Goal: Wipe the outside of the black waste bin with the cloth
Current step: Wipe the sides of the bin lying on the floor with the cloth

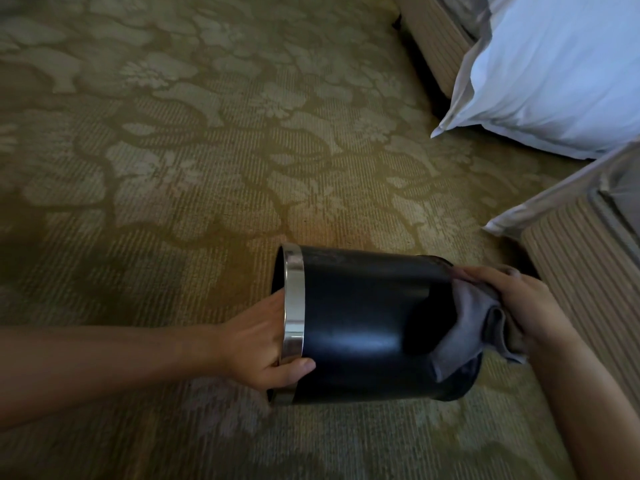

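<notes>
Left hand (256, 348) partly hidden inside bin (356, 323), cloth (464, 327) bunched

Head view, looking steeply down, close over carpet (173, 150)

The black cylindrical waste bin (363, 323) is glossy, with a pale sheen along its side and a bright silver metal band (294, 306) round its rim, and the crumpled grey cloth (464, 327) is a plain dull grey. The woven carpet (207, 150) is olive-gold, finely ribbed, with large pale beige flowers and leaves on dark winding stems. The plump fabric pillow (554, 71) is plain white with a bluish cast, and the upholstered furniture side (581, 271) is beige with narrow darker stripes
</notes>
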Action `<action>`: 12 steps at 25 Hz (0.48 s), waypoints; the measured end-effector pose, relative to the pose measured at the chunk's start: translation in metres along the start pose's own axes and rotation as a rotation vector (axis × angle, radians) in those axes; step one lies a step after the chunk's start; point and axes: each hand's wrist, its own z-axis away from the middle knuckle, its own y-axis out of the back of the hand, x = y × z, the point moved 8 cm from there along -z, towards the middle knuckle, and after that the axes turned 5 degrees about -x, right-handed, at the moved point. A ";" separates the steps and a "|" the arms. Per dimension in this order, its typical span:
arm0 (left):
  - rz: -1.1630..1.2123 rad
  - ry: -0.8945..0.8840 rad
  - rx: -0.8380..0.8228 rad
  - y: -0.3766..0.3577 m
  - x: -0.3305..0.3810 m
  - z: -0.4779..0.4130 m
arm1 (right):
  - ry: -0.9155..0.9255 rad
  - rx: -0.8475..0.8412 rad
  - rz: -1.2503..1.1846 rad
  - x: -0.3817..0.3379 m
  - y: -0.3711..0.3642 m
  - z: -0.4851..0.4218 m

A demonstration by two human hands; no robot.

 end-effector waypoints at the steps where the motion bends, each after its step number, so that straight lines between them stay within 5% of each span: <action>1: -0.026 0.002 -0.002 0.002 -0.001 -0.001 | -0.016 -0.002 -0.051 -0.001 -0.001 0.003; 7: -0.195 0.079 -0.077 -0.001 -0.034 -0.001 | 0.088 0.120 -0.121 -0.010 0.001 -0.003; 12: -0.073 0.154 -0.094 -0.016 -0.051 -0.001 | 0.356 0.502 0.489 0.005 -0.014 0.001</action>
